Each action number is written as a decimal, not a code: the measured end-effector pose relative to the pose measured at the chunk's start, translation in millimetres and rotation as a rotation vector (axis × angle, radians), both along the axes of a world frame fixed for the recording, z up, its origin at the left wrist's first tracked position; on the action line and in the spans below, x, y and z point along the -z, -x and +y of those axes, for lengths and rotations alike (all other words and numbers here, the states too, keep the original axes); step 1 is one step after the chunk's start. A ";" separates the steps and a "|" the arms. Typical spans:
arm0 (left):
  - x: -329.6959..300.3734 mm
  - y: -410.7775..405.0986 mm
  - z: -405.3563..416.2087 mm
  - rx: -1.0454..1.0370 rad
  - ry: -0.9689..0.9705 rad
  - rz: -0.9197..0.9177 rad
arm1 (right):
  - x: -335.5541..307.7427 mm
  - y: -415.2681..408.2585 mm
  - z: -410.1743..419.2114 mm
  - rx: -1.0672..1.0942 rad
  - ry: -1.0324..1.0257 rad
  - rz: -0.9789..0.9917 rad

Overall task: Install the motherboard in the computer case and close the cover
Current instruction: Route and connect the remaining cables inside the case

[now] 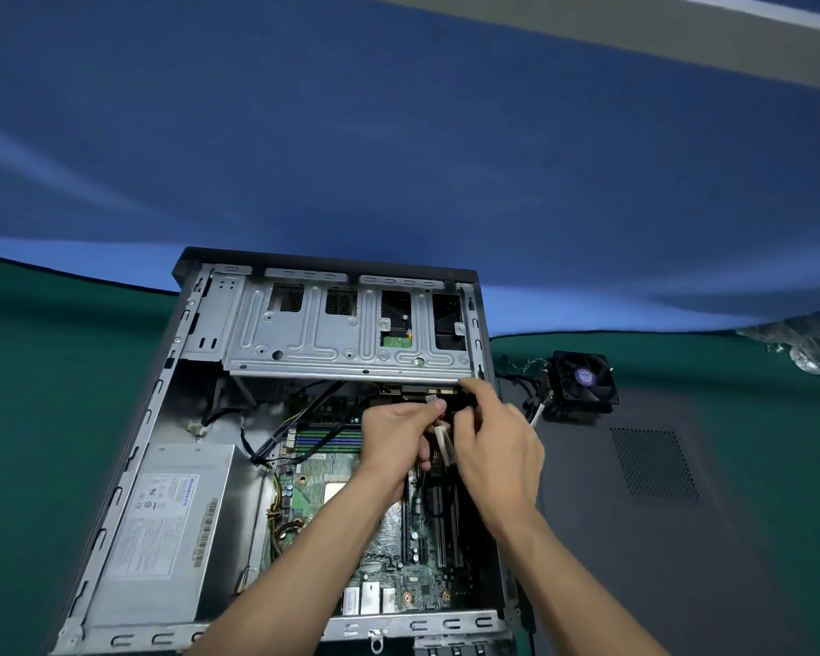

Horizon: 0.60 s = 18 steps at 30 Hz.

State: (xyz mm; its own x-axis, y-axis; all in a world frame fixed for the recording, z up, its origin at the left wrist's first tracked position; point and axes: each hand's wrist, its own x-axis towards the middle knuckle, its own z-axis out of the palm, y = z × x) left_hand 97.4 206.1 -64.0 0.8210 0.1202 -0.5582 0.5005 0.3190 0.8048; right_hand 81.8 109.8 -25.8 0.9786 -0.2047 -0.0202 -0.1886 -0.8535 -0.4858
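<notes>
The open computer case [129, 447] lies flat on the green table. The green motherboard [313, 485] sits inside it, right of the silver power supply [162, 527]. Both hands work over the board's far right end, under the drive cage [313, 333]. My left hand [396, 442] pinches a small white cable connector [431, 399] with thumb and fingers. My right hand [495, 447] has its fingers curled round the same cable [444, 445] and reaches to the cage's edge. The dark grey side cover [659, 537] lies flat to the right of the case.
A black CPU cooler fan [583, 378] with loose wires stands on the table behind the cover. Black cables [275, 437] run across the case near the memory slots. A crumpled clear bag [810, 348] lies far right. A blue wall stands behind the table.
</notes>
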 end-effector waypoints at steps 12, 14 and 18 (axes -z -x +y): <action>-0.6 -1.4 -7.2 -0.044 -0.118 -0.038 | 4.9 -2.4 3.3 0.051 0.002 -0.071; 1.0 -1.9 -6.6 -0.057 -0.118 -0.038 | 4.8 -3.0 3.9 0.057 0.003 -0.067; -1.8 -4.5 -6.6 -0.063 -0.131 -0.038 | 4.9 -3.2 2.5 0.056 -0.002 -0.060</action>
